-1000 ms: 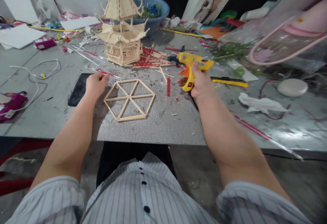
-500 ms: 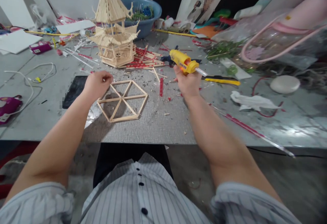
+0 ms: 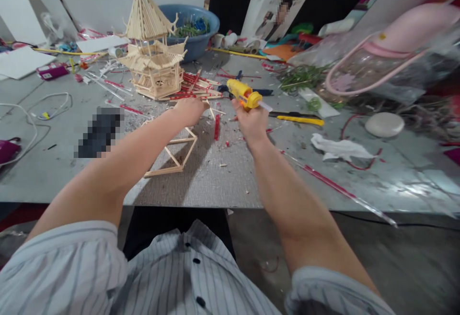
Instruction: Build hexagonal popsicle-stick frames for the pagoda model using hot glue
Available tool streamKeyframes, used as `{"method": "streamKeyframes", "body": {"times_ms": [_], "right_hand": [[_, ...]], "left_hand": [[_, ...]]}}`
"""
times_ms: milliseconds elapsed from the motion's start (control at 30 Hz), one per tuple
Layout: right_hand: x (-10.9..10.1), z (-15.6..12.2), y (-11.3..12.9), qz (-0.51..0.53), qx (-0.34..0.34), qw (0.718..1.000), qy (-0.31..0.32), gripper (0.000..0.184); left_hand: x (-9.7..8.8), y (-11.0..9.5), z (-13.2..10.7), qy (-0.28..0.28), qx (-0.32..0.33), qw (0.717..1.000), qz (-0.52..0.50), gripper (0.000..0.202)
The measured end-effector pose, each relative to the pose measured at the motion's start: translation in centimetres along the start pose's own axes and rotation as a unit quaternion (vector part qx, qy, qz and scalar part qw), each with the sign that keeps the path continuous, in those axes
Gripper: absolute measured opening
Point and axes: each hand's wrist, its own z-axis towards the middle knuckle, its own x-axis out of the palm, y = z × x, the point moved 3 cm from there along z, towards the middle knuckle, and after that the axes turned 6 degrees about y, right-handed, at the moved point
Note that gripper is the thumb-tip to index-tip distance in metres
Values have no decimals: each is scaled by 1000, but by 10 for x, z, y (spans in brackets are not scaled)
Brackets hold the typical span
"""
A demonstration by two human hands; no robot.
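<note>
My right hand (image 3: 252,121) is wrapped around a yellow hot glue gun (image 3: 241,93), whose clear glue stick sticks out of the back end. My left hand (image 3: 191,110) has its fingers curled beside some loose wooden sticks (image 3: 212,112); whatever they hold, if anything, is hidden. Under my left forearm lies a flat hexagonal frame of wooden sticks with spokes (image 3: 189,153), partly covered by the arm. Behind my left hand stands a tiered wooden-stick pagoda model (image 3: 153,66) with a pointed roof. A heap of red-marked sticks (image 3: 194,85) lies at its base.
A blurred dark flat object (image 3: 98,133) lies left of my forearm. On the right are a yellow-handled cutter (image 3: 300,120), crumpled tissue (image 3: 339,146), a white oval object (image 3: 384,125) and a long clear-and-red strip (image 3: 334,185). A blue basin (image 3: 201,42) stands behind the pagoda.
My left hand has moved right, from the hexagonal frame's left corner to the loose sticks, and its forearm now crosses the frame. My right hand keeps hold of the glue gun.
</note>
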Motion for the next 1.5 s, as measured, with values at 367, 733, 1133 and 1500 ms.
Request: {"method": "streamKeyframes", "body": {"times_ms": [367, 733, 1133, 1500], "right_hand": [[-7, -4, 14, -213, 83, 971, -65, 34], [-8, -8, 20, -328, 138, 935, 1, 39], [-10, -11, 26, -363, 138, 921, 24, 43], [-8, -10, 28, -345, 142, 927, 42, 37]], "left_hand": [[4, -15, 36, 38, -28, 997, -62, 45], [3, -15, 54, 19, -170, 974, -146, 51], [8, -1, 68, 29, -181, 954, -239, 49], [-11, 19, 17, -93, -87, 853, -506, 17]]}}
